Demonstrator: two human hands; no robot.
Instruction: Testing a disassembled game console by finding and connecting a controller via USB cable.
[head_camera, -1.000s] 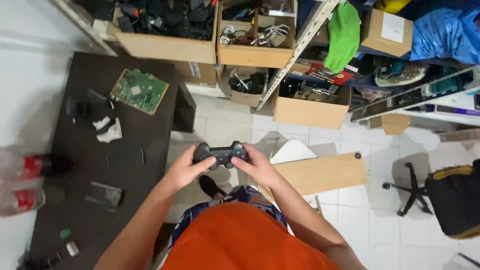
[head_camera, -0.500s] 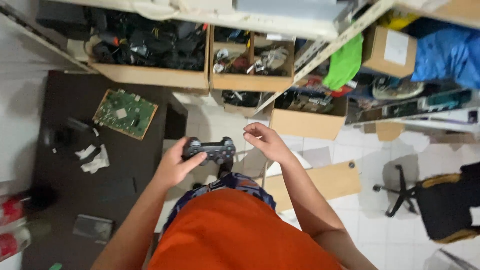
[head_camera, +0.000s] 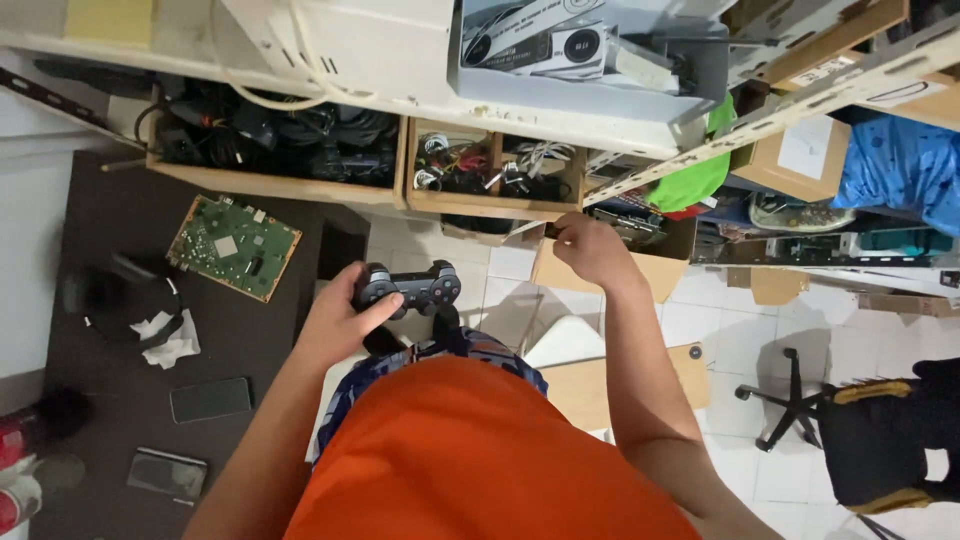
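My left hand (head_camera: 338, 320) grips the left handle of a black game controller (head_camera: 410, 289), held level in front of my orange shirt. My right hand (head_camera: 592, 250) is off the controller, raised to the right and reaching toward a wooden box (head_camera: 490, 205) of cables and small parts on the shelf. Its fingers are curled and I cannot make out anything in them. A green circuit board (head_camera: 234, 246) lies on the dark table (head_camera: 110, 400) to the left of my left hand.
Shelves (head_camera: 380, 90) with wooden and cardboard boxes of cables run along the top. On the dark table lie crumpled tissue (head_camera: 170, 340), a phone (head_camera: 210, 399) and another flat device (head_camera: 166, 474). A black office chair (head_camera: 880, 430) stands at the right on the white tile floor.
My right hand has let go of the controller and moved up and right toward the shelf box. My left hand keeps holding the controller. The view has tilted up toward the shelves.
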